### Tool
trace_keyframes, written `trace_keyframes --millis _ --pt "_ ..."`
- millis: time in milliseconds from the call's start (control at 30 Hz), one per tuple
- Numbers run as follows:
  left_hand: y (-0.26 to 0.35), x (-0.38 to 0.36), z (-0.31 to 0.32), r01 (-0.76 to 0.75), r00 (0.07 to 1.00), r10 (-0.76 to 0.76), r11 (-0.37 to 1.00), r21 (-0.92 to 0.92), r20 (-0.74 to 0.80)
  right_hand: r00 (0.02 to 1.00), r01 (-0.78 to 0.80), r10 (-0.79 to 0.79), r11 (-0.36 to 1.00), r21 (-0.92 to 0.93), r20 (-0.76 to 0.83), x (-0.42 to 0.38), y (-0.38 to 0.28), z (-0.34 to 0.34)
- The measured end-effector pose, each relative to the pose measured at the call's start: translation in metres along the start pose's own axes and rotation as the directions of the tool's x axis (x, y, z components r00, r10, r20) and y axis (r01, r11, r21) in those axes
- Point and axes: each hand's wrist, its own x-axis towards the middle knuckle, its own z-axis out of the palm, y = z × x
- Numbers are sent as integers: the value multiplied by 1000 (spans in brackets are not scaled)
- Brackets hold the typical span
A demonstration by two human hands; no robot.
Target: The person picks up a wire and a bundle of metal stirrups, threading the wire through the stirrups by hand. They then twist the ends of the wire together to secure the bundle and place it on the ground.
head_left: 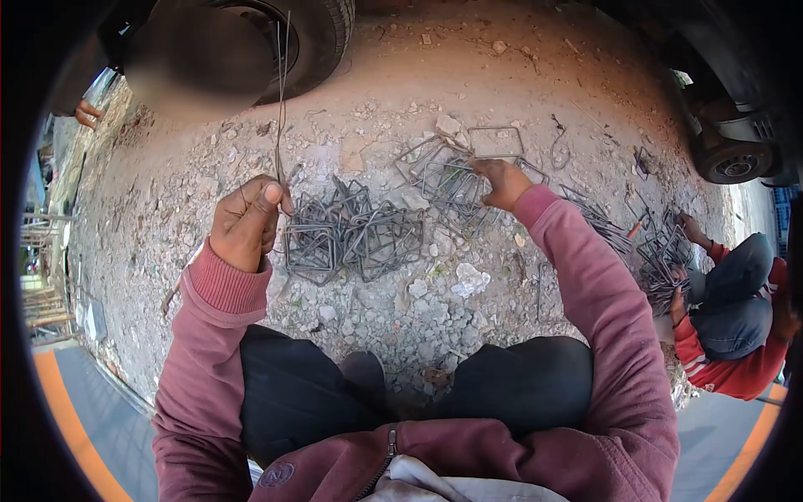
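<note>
Two hands work the stirrup pile (351,238): the left hand (245,222), just left of it, is clenched on upright thin wire (281,100) — the right hand (504,184), beyond its right edge, grasps a loose stirrup (452,180).

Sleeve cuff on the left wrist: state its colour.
The cuff is a dusty maroon-pink rib knit; the head view shows it.
</note>
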Motion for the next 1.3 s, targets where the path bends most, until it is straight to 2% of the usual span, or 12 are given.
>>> trace_keyframes --millis 67,167,267,367,567,833,900,1033,1067,1133,1167,1300 --pt "-2 -1 2 -18 1000 18 999 34 6 984 112 -57 931 -346 167 -15 3 47" --pt "0 -3 5 -2 1000 3 999 52 -7 979 111 -13 869 -482 202 -5 26 111" --pt "0 -2 1 5 999 -3 999 49 -41 984 35 43 906 -421 176 0 45 117" --pt "-1 -2 1 7 998 -4 999 51 -59 922 -194 318 873 -447 222 6 55 116" --pt "1 2 9 29 998 -28 999 33 -52 951 160 29 804 -572 307 -12 43 85" --pt "1 -2 17 36 999 -34 998 59 -38 970 9 116 861 -509 214 -41 40 119" --pt "1 -3 19 44 999 -43 997 68 -17 985 -12 68 944 -331 157 -58 35 95" --pt "2 5 36 60 996 -68 991 121 66 934 -336 332 942 9 135 -66 16 26" --pt "2 10 44 55 992 -71 987 151 104 925 -378 330 855 354 190 -69 21 14" --pt "-18 28 72 -189 957 145 969 162 252 919 -366 287 363 857 270 -87 33 -12" --pt "-25 38 86 -316 910 256 938 144 326 928 -305 302 275 912 219 -97 33 -25" --pt "-29 54 128 -165 884 -26 917 364 466 921 -74 388 64 995 44 -143 -9 -89"
